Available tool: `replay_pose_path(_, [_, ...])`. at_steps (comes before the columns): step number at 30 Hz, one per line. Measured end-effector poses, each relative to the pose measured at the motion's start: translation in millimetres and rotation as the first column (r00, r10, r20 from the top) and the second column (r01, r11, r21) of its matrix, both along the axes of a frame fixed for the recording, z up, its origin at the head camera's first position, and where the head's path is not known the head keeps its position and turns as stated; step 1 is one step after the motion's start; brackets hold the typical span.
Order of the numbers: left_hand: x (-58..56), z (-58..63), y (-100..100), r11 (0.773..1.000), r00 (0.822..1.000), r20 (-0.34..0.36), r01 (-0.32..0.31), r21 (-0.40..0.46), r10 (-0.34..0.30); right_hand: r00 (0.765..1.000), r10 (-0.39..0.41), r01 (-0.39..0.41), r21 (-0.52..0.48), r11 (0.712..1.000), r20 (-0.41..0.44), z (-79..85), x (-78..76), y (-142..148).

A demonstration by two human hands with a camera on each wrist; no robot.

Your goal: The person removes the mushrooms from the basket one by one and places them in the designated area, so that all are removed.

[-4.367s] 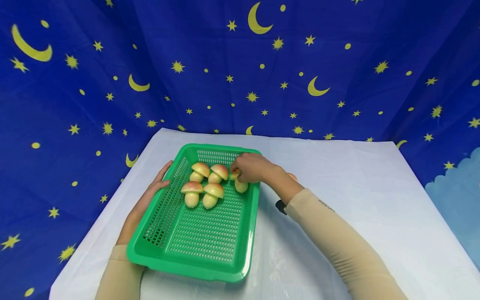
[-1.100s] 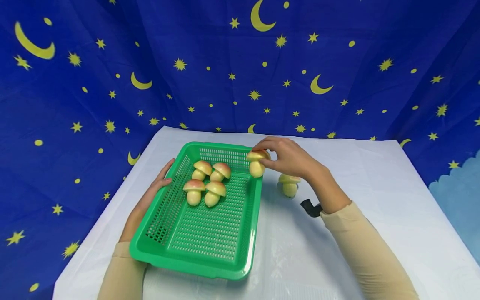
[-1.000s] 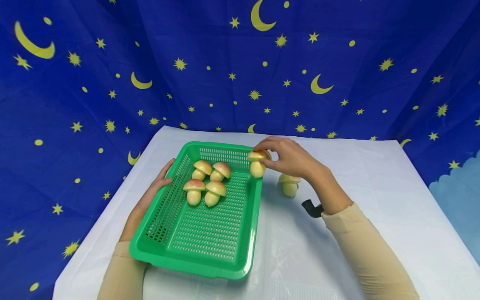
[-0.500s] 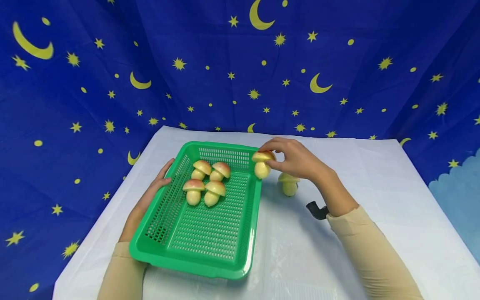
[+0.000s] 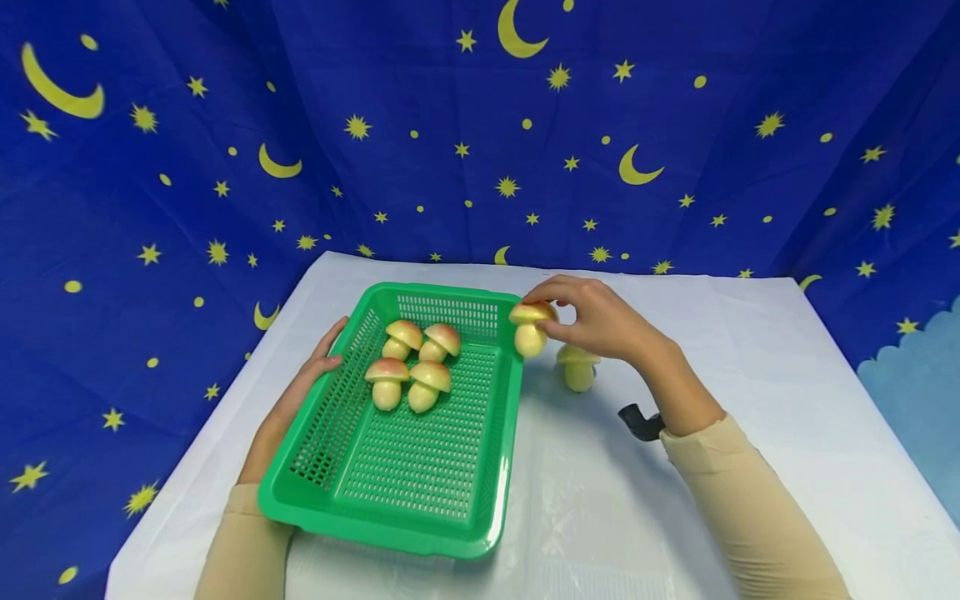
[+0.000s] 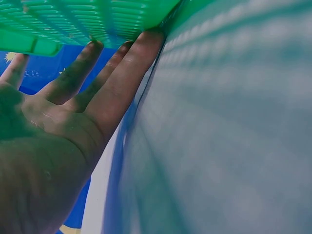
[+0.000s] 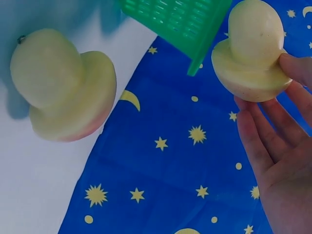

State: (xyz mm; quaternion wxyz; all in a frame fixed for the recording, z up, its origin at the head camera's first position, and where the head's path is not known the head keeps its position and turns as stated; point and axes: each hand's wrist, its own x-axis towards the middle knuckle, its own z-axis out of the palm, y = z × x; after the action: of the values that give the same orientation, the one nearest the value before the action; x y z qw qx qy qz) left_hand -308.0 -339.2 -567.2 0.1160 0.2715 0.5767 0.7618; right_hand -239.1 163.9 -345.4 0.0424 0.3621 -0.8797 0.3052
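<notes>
Blue moon-and-star cloth [image 5: 420,100] hangs behind the white desk [image 5: 735,350]. Thumb and fingertips of the right grip [image 5: 596,317] pinch a mushroom [image 5: 530,340], stem down, beside the far right corner of a green basket [image 5: 390,535]. Straight-fingered, the left grip [image 5: 300,383] touches the basket's left side, toward the desk's left edge. A second mushroom [image 5: 579,375] sits on the desk just right of the basket, and four mushrooms [image 5: 387,394] lie inside it.

Green basket [image 5: 412,467], red-tinged yellow mushrooms [image 5: 429,380]
</notes>
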Motion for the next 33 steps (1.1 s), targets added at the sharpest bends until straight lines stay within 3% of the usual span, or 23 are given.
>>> replay_pose_path(2, [-4.6, -8.5, -5, 0.998, 0.999, -0.003, 0.036, 0.052, -0.036, 1.0, 0.001, -0.001, -0.004, 1.0, -0.002, -0.7, -0.1, 2])
replay_pose_path(3, [1.2, -2.2, -2, 0.999, 1.0, 0.015, 0.023, 0.04, -0.024, 1.0, 0.002, -0.002, -0.006, 1.0, -0.005, -1.0, -0.2, 2])
replay_pose_path(5, [16.3, 17.5, 9, 1.0, 0.999, 0.041, 0.002, 0.017, -0.003, 1.0, -0.001, 0.001, -0.008, 1.0, -0.005, -1.8, -0.1, 4])
replay_pose_path(7, [37.1, 46.4, 26, 0.999, 0.997, 0.07, -0.042, -0.022, 0.044, 1.0, -0.002, 0.002, -0.011, 1.0, -0.005, -2.6, 0.0, 5])
replay_pose_path(10, [70.1, 92.5, 52, 0.98, 0.972, 0.163, -0.148, -0.132, 0.168, 1.0, 0.004, -0.004, -0.01, 1.0, -0.013, -2.7, 0.4, 5])
replay_pose_path(12, [82.0, 109.6, 62, 0.969, 0.955, 0.203, -0.182, -0.168, 0.214, 1.0, 0.009, -0.009, -0.006, 1.0, -0.02, -2.4, 0.5, 6])
replay_pose_path(14, [88.0, 118.7, 67, 0.962, 0.942, 0.234, -0.201, -0.186, 0.242, 1.0, 0.01, -0.01, -0.002, 1.0, -0.026, -2.5, 0.6, 6])
replay_pose_path(18, [89.7, 122.4, 70, 0.961, 0.942, 0.228, -0.205, -0.186, 0.245, 1.0, -0.005, 0.005, 0.0, 1.0, -0.024, -3.8, 1.6, 11])
replay_pose_path(23, [88.9, 119.6, 68, 0.97, 0.956, 0.201, -0.185, -0.158, 0.215, 0.999, -0.019, 0.019, 0.002, 1.0, -0.03, -6.6, 3.6, 17])
replay_pose_path(33, [87.6, 120.4, 69, 0.966, 0.958, 0.184, -0.186, -0.177, 0.218, 0.999, -0.033, 0.033, 0.009, 0.999, -0.022, -8.0, 8.5, 25])
